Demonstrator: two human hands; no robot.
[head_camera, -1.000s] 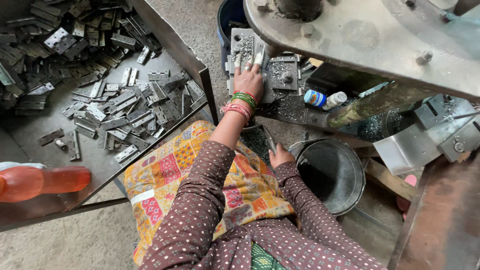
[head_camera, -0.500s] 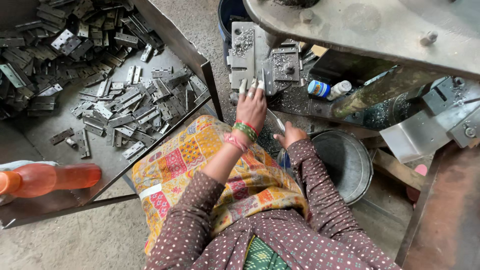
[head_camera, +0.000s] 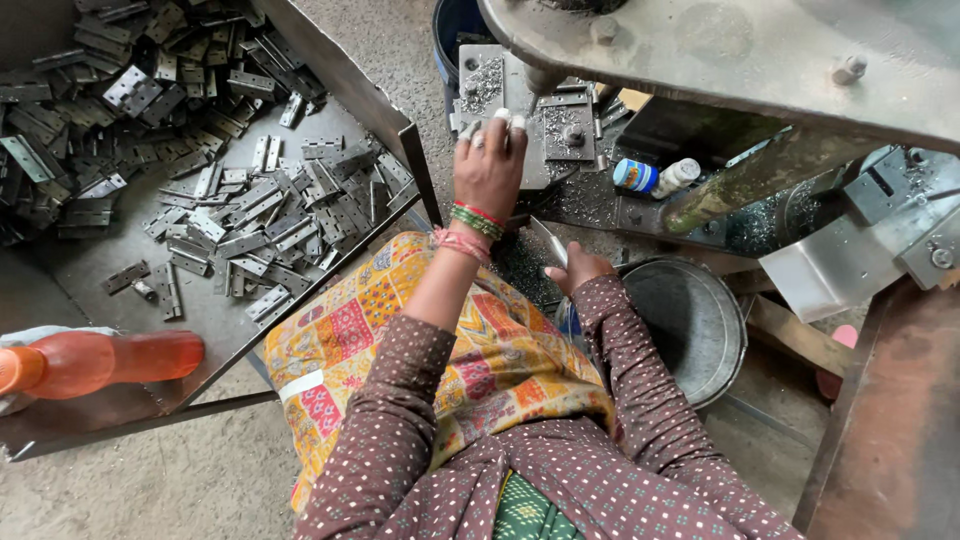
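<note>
My left hand (head_camera: 488, 165), with white tape on its fingertips and bangles at the wrist, reaches forward onto the grey metal die plate (head_camera: 560, 125) under the press. Its fingertips rest on the plate's near left part; whether they pinch a piece is hidden. My right hand (head_camera: 580, 270) lies low by my knee, closed around a thin pointed metal strip (head_camera: 548, 240) that sticks up to the left. Metal shavings cover the plate and the bed around it. A patterned yellow cloth (head_camera: 470, 350) lies over my lap.
A big metal tray (head_camera: 200, 300) at left holds several grey hinge plates (head_camera: 250, 200). An orange bottle (head_camera: 100, 362) lies at its near corner. A steel bucket (head_camera: 690, 320) stands right of my right hand. A small blue-and-white bottle (head_camera: 650, 177) lies on the press bed. The heavy press arm (head_camera: 760, 60) overhangs.
My left hand drew back from the die plate with fingers spread, then went forward onto it again. My right hand stayed by the bucket with the strip.
</note>
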